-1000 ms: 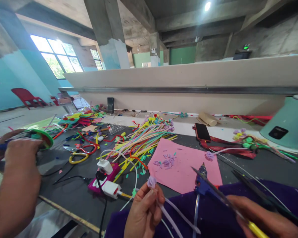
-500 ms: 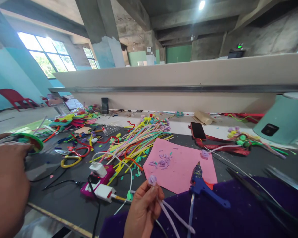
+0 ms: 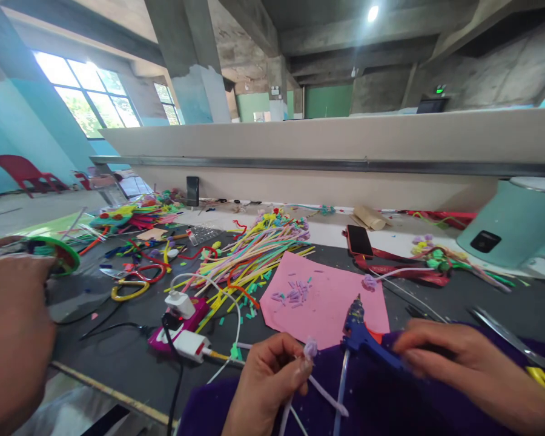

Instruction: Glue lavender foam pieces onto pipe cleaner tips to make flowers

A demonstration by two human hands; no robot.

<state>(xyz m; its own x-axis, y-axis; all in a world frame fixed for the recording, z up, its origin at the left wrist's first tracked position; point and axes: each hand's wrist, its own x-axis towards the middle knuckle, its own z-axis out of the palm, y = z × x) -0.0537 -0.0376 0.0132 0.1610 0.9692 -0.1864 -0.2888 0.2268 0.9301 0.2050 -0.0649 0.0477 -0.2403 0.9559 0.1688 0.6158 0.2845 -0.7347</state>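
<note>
My left hand (image 3: 272, 378) is closed in a pinch on a lilac pipe-cleaner flower (image 3: 310, 347), with two fuzzy stems hanging below. To its right lies a blue glue gun (image 3: 361, 339), nozzle away from me, a clear glue stick (image 3: 342, 387) in its rear. My right hand (image 3: 454, 363) has its curled, slightly blurred fingertips over the end of the glue gun's handle; whether they grip it I cannot tell. Ahead of both hands, cut lilac bits (image 3: 296, 293) lie on a pink sheet (image 3: 329, 303), where another lilac flower (image 3: 370, 281) rests at the edge.
Another person's hand (image 3: 13, 327) holds a green-rimmed round object (image 3: 68, 257) at left. Pipe cleaners (image 3: 254, 254), red-and-yellow scissors (image 3: 131, 289), a power strip (image 3: 200, 312) with cords, a phone (image 3: 360, 241) and a teal container (image 3: 508, 224) crowd the table. Metal blades (image 3: 504, 333) lie at right.
My right hand has come into view from the right, over the glue gun's handle. My left hand has moved slightly right with the lilac flower. The view has shifted a little.
</note>
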